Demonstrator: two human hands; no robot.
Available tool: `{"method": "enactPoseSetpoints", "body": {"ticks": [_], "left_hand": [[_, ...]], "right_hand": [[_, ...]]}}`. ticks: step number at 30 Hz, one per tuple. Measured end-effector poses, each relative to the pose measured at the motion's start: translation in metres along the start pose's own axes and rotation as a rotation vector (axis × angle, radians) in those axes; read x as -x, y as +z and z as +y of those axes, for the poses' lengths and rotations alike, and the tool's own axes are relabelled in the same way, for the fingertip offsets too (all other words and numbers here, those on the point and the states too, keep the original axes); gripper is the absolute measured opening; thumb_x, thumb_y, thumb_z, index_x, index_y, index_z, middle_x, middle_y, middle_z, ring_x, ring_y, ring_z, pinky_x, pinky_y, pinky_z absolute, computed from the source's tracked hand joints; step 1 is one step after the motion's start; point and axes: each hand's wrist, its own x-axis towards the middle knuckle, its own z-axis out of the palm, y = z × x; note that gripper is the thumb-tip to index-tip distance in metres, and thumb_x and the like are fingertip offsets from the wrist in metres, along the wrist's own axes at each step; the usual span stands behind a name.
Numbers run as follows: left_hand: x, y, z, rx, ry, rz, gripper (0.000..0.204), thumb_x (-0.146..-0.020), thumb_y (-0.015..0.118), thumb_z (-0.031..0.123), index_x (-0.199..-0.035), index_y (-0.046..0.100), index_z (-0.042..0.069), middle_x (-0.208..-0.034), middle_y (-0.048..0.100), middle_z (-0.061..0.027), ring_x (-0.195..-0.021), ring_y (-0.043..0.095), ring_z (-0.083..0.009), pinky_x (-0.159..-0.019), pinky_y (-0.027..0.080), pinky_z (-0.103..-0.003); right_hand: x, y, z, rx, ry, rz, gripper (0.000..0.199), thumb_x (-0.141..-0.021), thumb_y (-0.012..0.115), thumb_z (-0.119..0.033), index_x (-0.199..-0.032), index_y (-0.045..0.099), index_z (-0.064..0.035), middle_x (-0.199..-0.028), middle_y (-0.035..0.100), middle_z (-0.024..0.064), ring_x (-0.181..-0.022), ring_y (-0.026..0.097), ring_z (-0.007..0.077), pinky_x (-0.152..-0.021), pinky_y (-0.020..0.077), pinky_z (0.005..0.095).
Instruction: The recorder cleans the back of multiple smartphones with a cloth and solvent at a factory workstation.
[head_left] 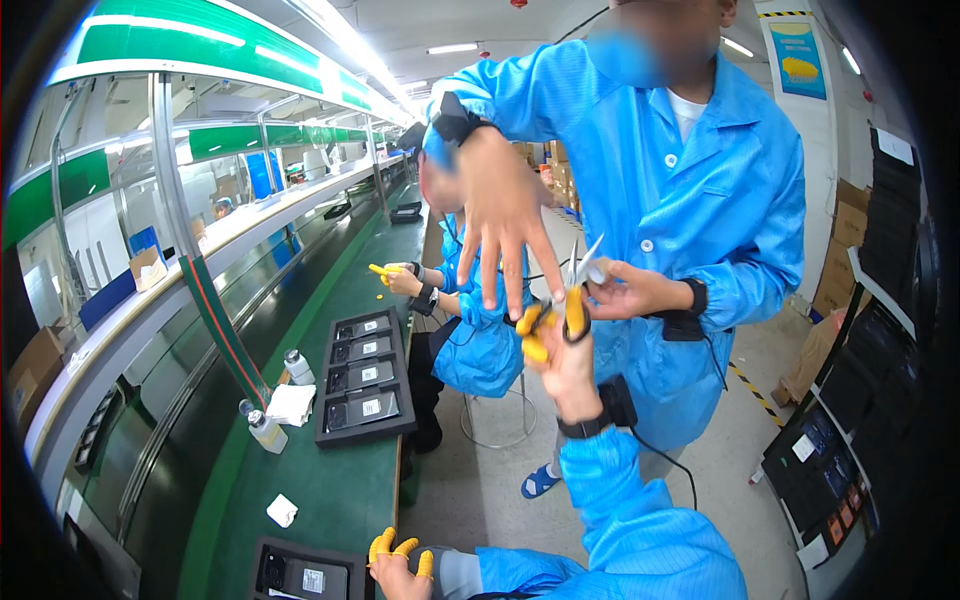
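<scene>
My right hand (565, 365) is raised in front of me, fingers (534, 348) in yellow finger cots closed around the handles of a pair of scissors (573, 300) with yellow-black grips. Scissor blades point up, partly open, well above the floor and off to the right of the green table (330, 480). A co-worker in a blue coat stands facing me; the co-worker's hand (625, 290) touches the scissors near the blades, and the co-worker's other hand (500, 215) hangs spread, fingers down, just left of the scissors.

My left hand (398, 568) is low at the near edge of the table, yellow-cotted fingers loosely curled, holding nothing I can see, just beside a black tray (300, 575) with a device in it at the near edge.

Further along the table's right edge: another black tray (365, 380) with four devices. Left of it a white cloth (292, 403) and two small bottles (266, 430). A small white wad (282, 510) lies between the trays. A second seated person works further down the table's right side
</scene>
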Motion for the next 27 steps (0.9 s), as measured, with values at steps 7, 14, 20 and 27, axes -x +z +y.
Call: {"method": "enactPoseSetpoints", "body": {"ticks": [7,14,20,27], "left_hand": [[0.001,0.001,-0.009,0.181,-0.13,-0.02,0.029,-0.077,0.07,0.015,-0.103,0.067,0.004,-0.123,0.056,-0.0161,-0.118,0.048,-0.0341,-0.099,0.034,-0.043],[0.007,-0.051,0.03,0.992,-0.319,-0.013,0.064,-0.094,0.05,0.052,-0.131,0.05,0.0,-0.132,0.053,-0.0107,-0.123,0.047,-0.0208,-0.099,0.041,-0.036],[0.038,-0.087,0.035,1.075,-0.637,0.383,0.049,-0.101,0.04,0.038,-0.114,0.061,-0.005,-0.11,0.064,-0.0098,-0.1,0.058,-0.0162,-0.086,0.044,-0.028],[0.044,-0.149,0.058,1.242,-0.565,0.876,0.055,-0.101,0.035,0.04,-0.106,0.061,-0.008,-0.104,0.066,-0.0228,-0.102,0.062,-0.0301,-0.094,0.046,-0.042]], "right_hand": [[0.114,-0.033,0.088,0.108,0.369,-0.28,0.045,-0.092,0.056,-0.048,-0.082,0.06,-0.0049,-0.071,0.063,0.0082,-0.055,0.058,0.0145,-0.046,0.041,0.025],[0.154,0.054,0.107,1.176,0.33,-1.107,0.017,-0.07,0.073,-0.019,-0.078,0.066,-0.0056,-0.061,0.061,0.0082,-0.055,0.062,0.0219,-0.051,0.047,0.0352],[0.171,0.126,0.124,1.26,-0.202,-1.572,0.031,-0.077,0.072,-0.034,-0.09,0.067,-0.0058,-0.068,0.062,0.0125,-0.061,0.063,0.0311,-0.055,0.0505,0.0402],[0.172,0.185,0.125,0.555,-0.259,-1.817,0.05,-0.08,0.073,-0.027,-0.124,0.059,-0.0062,-0.115,0.061,0.0156,-0.085,0.062,0.03,-0.074,0.0512,0.0347]]}}
